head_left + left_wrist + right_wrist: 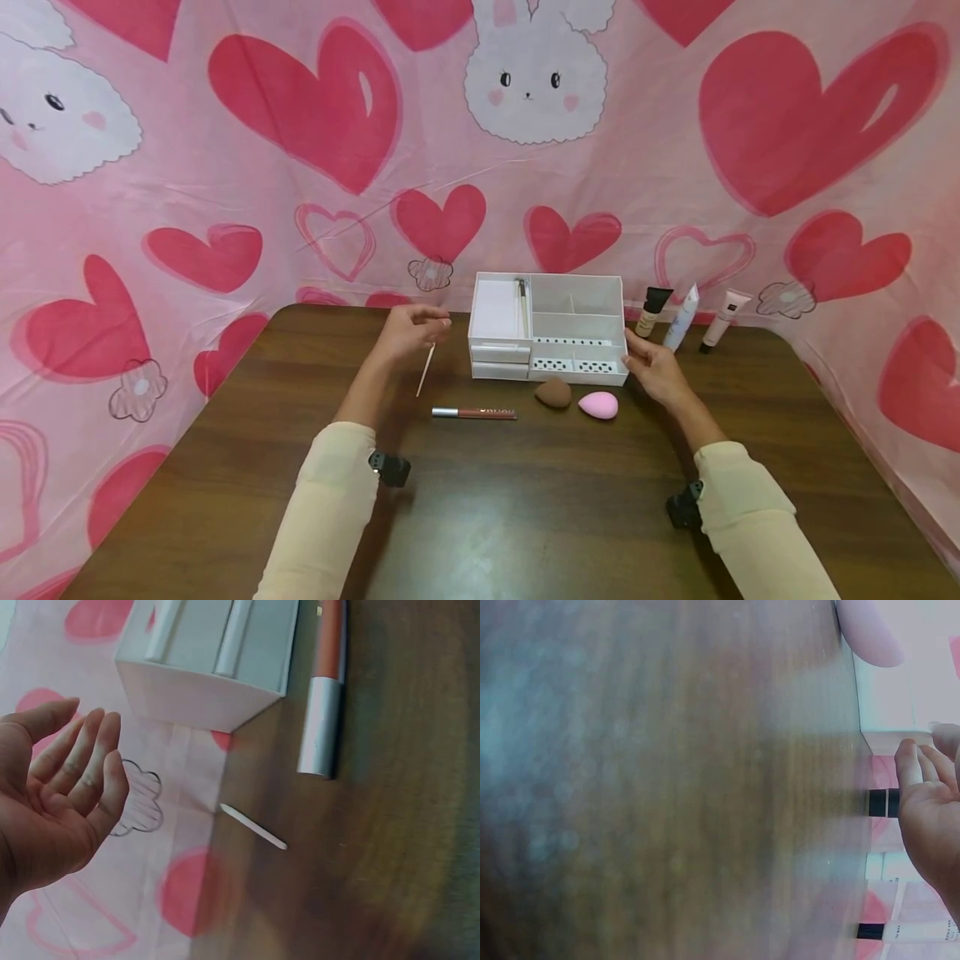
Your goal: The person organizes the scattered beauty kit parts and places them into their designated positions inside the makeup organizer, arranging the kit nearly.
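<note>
A white makeup organizer (501,310) with small drawers stands at the back of the table. Its narrow slot holds a brush (522,308). To its left hovers my left hand (411,329), fingers loosely bent and holding nothing in the left wrist view. Below that hand a thin pale stick (253,826) lies on the table, apart from the fingers. My right hand (655,367) rests its extended fingers and thumb against the organizer's right side; in the right wrist view the fingertips (907,754) meet its corner, and part of the hand is cut off.
In front of the organizer lie a lip gloss tube (475,413), a brown sponge (553,393) and a pink sponge (598,406). Behind my right hand stand a black-capped tube (651,311), a pale tube (682,318) and a pink tube (725,321). A heart-patterned cloth (450,158) hangs behind.
</note>
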{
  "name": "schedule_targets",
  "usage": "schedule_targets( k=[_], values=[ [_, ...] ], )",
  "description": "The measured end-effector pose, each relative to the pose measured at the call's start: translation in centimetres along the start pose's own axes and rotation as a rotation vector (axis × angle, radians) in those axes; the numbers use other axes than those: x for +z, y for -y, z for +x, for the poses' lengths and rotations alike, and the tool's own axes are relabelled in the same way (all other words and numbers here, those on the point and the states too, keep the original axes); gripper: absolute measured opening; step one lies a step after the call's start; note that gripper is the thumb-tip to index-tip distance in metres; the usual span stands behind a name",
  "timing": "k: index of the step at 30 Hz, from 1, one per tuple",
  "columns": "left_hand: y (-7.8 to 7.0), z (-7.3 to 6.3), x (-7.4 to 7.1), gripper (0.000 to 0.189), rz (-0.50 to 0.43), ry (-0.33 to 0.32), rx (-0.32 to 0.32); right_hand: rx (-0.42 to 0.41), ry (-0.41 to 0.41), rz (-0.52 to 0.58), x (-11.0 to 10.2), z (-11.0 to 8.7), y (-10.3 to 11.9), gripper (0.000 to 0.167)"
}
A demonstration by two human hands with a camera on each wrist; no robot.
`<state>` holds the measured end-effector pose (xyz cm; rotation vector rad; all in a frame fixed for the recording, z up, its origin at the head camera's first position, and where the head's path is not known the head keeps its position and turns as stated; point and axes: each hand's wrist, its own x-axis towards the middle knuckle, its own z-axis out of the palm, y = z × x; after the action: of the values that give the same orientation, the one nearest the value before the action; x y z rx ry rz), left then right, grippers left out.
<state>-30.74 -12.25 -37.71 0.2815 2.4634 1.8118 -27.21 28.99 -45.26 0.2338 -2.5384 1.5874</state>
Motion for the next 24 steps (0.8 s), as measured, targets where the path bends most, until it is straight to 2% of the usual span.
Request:
schedule_targets(
  k=[8,13,20,24],
  values=[
    [2.4,-0.2,-0.2,0.033,-0.019,-0.049,-0.106,0.009,0.006,-0.016,-0.1,0.1,-0.2,0.054],
    [3.4,-0.3,-0.4,0.033,0.005,-0.08,-0.136,0.01,0.01,-0.023,-0.2,0.3,-0.1,0.055],
    [4.7,-0.3,-0.4,0.031,0.178,-0.08,-0.178,0.002,-0.004,-0.033,-0.1,0.3,-0.1,0.054],
    [5.3,-0.5,-0.3,0.028,0.302,-0.11,-0.187,-0.006,-0.005,-0.02,0.0,0.2,-0.3,0.053]
  ],
)
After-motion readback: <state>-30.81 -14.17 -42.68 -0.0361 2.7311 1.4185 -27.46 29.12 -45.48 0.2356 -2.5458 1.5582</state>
